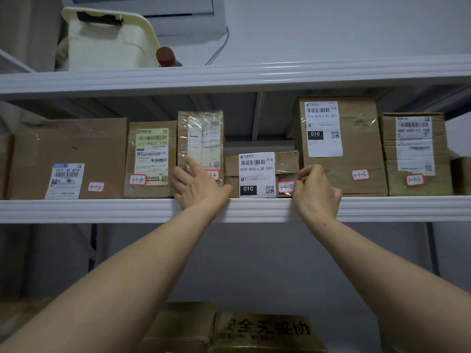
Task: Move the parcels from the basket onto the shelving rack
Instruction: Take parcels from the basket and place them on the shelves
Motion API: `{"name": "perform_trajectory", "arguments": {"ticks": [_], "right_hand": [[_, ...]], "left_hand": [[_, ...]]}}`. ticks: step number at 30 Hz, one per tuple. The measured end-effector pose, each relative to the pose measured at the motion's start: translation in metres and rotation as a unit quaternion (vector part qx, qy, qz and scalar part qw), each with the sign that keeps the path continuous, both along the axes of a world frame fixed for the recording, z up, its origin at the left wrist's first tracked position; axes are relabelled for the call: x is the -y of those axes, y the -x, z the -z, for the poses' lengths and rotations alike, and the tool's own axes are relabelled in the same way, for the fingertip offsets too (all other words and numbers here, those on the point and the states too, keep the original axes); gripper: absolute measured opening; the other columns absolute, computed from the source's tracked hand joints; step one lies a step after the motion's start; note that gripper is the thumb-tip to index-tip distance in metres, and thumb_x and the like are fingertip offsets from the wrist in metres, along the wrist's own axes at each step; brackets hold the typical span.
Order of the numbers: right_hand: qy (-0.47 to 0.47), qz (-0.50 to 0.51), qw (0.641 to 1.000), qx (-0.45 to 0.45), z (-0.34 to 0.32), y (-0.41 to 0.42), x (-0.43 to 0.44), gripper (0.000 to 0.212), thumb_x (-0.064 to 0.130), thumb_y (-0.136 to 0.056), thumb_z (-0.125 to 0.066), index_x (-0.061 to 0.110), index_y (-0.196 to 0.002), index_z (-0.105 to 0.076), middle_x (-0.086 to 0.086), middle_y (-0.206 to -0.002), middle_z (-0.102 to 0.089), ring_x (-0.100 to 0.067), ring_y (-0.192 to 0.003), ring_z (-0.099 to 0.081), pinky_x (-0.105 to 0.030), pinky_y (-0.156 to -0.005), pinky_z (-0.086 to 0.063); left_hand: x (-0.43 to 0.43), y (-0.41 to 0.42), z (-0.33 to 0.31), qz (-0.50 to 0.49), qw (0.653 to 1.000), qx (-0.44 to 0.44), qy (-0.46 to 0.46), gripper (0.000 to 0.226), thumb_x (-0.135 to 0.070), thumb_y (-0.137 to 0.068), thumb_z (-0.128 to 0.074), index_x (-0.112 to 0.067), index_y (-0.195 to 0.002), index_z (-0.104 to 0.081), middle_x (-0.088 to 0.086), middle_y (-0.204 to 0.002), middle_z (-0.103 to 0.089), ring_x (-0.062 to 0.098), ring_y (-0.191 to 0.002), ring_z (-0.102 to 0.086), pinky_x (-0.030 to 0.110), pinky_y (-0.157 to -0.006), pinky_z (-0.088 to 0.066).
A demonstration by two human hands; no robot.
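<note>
Parcel [262, 174], low and flat, lies on the middle shelf [102, 210] between taller boxes [341, 143]. Left hand [201, 184] touches its left end with fingers spread; right hand [316, 187] pinches its right corner. Probably light, stiff cardboard, best held at both ends.

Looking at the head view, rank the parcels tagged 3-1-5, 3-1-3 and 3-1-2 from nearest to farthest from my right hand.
1. parcel 3-1-5: low box at centre; the right hand grips its right end.
2. parcel 3-1-3: to the left, beyond the left hand.
3. parcel 3-1-2: farthest left.
</note>
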State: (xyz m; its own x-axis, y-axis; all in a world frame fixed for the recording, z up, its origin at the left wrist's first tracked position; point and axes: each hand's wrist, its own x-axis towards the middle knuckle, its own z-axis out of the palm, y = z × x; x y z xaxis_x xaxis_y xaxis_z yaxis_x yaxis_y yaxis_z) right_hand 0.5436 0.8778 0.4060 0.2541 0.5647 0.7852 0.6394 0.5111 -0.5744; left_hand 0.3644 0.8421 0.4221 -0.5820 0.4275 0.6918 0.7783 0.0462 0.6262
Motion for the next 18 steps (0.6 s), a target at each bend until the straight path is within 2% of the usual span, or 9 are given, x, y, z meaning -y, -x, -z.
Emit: {"name": "perform_trajectory", "arguments": {"ticks": [8,13,18], "right_hand": [[0.014,-0.007,1.000,-0.005,0.003,-0.003,0.000,0.017,0.018,-0.096,-0.050,0.019,-0.112,-0.049,-0.003,-0.120,-0.055,-0.022,-0.112,-0.051,-0.036,-0.098,-0.024],[-0.102,0.005,0.994,0.045,0.020,0.015,0.014,0.035,0.006,-0.086,-0.048,0.017,-0.119,-0.050,-0.004,-0.125,-0.047,-0.020,-0.122,-0.039,-0.032,-0.099,-0.018],[-0.180,-0.118,0.969,0.124,0.040,0.062,0.038,0.037,0.001,-0.079,-0.054,0.016,-0.113,-0.056,-0.002,-0.115,-0.054,-0.019,-0.111,-0.048,-0.029,-0.091,-0.021]], "left_hand": [[0.008,-0.005,0.003,0.012,1.000,0.008,0.011,0.115,-0.040,-0.072,-0.074,-0.011,-0.150,0.006,0.017,-0.152,-0.004,0.036,-0.141,-0.010,0.045,-0.114,-0.023],[0.020,-0.008,0.005,0.014,1.000,-0.004,0.005,0.112,-0.041,-0.074,-0.073,-0.013,-0.151,0.004,0.015,-0.151,-0.006,0.033,-0.140,-0.014,0.043,-0.112,-0.023],[0.045,0.001,0.020,-0.001,1.000,-0.023,0.019,0.105,-0.040,-0.077,-0.071,-0.016,-0.151,0.001,0.016,-0.155,-0.003,0.034,-0.142,-0.010,0.043,-0.113,-0.021]]}}
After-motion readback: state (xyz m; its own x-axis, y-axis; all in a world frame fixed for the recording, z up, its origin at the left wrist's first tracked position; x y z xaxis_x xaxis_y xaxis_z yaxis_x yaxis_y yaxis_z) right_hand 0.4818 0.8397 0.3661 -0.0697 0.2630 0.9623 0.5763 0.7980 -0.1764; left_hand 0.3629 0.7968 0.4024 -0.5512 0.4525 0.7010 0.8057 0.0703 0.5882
